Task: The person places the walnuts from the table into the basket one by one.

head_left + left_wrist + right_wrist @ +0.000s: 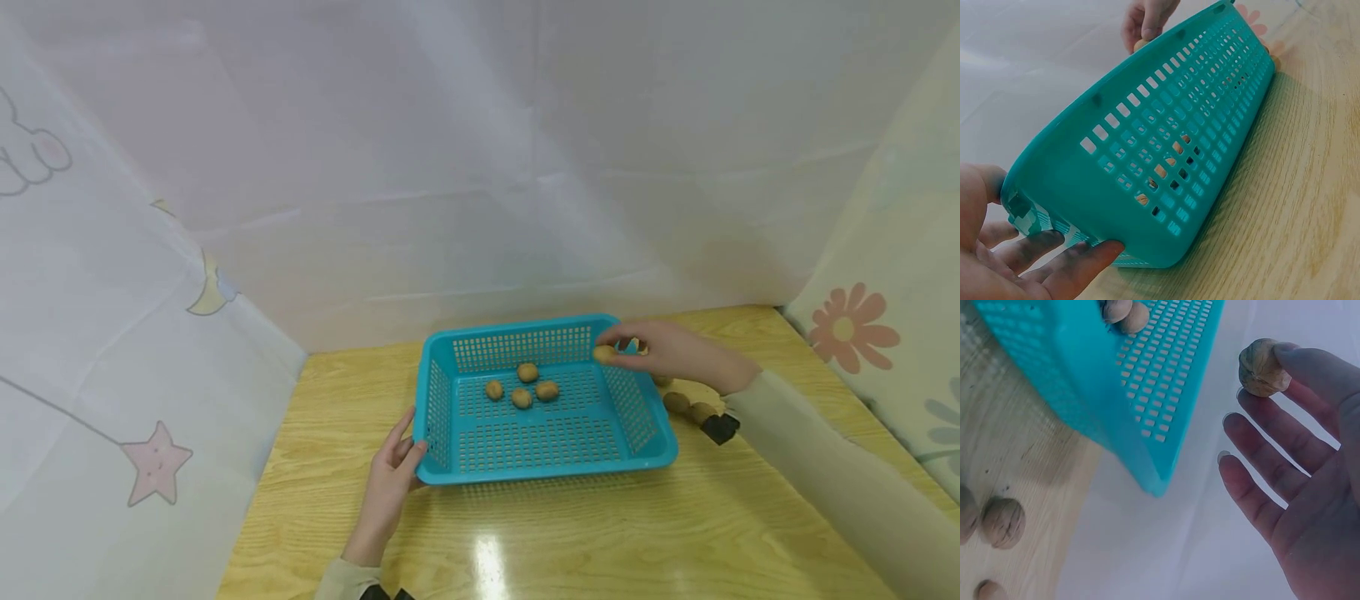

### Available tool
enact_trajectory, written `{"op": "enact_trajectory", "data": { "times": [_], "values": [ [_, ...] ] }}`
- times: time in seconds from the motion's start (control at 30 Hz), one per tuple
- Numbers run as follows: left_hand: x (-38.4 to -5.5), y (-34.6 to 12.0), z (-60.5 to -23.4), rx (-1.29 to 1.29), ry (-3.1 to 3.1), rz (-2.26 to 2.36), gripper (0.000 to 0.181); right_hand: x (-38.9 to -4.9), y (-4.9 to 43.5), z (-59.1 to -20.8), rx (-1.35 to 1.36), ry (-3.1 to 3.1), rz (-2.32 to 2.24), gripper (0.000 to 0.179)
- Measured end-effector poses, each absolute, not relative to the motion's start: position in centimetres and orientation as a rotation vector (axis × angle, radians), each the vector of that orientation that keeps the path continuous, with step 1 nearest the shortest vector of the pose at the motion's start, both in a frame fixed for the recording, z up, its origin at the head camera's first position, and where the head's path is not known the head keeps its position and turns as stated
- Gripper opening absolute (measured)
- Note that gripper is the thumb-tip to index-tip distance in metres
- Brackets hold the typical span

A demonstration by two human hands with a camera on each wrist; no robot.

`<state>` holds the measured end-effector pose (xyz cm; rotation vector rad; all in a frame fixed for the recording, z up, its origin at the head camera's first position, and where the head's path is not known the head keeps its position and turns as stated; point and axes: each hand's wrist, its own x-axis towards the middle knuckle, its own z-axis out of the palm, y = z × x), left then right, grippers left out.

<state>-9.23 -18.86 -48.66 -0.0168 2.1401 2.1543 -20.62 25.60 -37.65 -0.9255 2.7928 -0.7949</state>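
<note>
A blue-green perforated plastic basket (pixel 547 477) stands on the wooden table with several walnuts (pixel 547 391) lying on its floor. Its left end is gripped by my left hand (pixel 386 483), thumb at the rim and fingers against the outside wall, as the left wrist view also shows. Over the basket's far right corner, my right hand (pixel 671 354) pinches one walnut (pixel 1262 369) between thumb and fingertips. The other fingers of that hand are spread apart in the right wrist view.
More walnuts (pixel 677 403) lie on the table (pixel 337 400) just right of the basket, partly behind my right forearm. A pale cloth wall (pixel 480 208) rises behind the table's back edge, with printed cloth (pixel 847 333) along the sides.
</note>
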Motion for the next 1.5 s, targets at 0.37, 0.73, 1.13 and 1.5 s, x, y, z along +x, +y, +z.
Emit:
{"op": "enact_trajectory", "data": {
  "times": [0.37,0.73,1.13,1.5],
  "values": [
    [-9.3,-19.0,-48.6,-0.011,2.149,2.152,0.066,-23.0,21.4,-38.6,-1.041,2.709,-0.825,0.031],
    [-9.2,-18.9,-48.5,-0.041,2.146,2.15,0.064,-25.2,17.2,-40.7,-1.102,2.615,-0.836,0.028],
    [-9.2,-19.0,-48.4,-0.037,2.151,2.143,0.065,-26.8,14.5,-43.9,-1.053,2.517,-0.853,0.032],
    [-9.1,-18.7,-48.9,-0.006,2.142,2.156,0.066,-27.9,11.9,-46.2,-0.974,2.529,-0.708,0.03]
  ]
}}
